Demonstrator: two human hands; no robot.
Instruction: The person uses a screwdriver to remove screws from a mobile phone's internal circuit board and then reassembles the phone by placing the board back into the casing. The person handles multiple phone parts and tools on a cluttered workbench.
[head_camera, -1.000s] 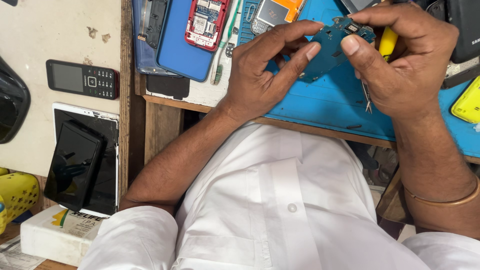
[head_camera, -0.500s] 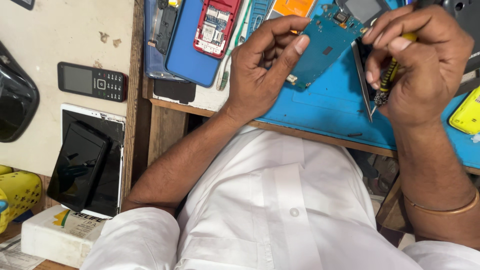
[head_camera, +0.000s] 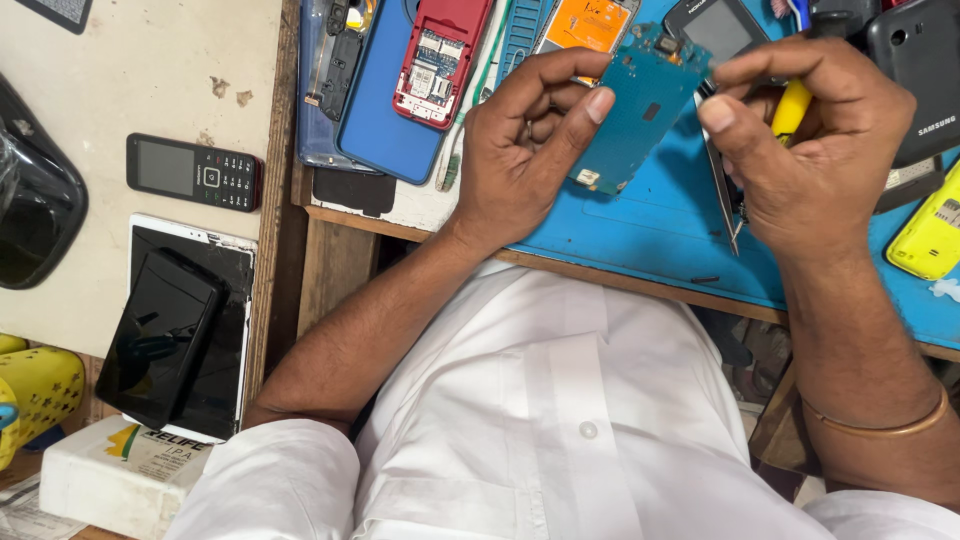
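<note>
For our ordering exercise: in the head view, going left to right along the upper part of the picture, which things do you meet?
Black keypad phone → red opened phone → left hand → teal circuit board → right hand → yellow phone shell.

Wooden desk (head_camera: 400, 215) under a blue work mat (head_camera: 650, 225), opened red phone (head_camera: 440, 55), blue back cover (head_camera: 375, 120) and yellow phone (head_camera: 930, 235) lying on it, beside it a pale side surface (head_camera: 150, 80) carrying a small black keypad phone (head_camera: 193, 172), a cracked tablet (head_camera: 215, 330).
</note>
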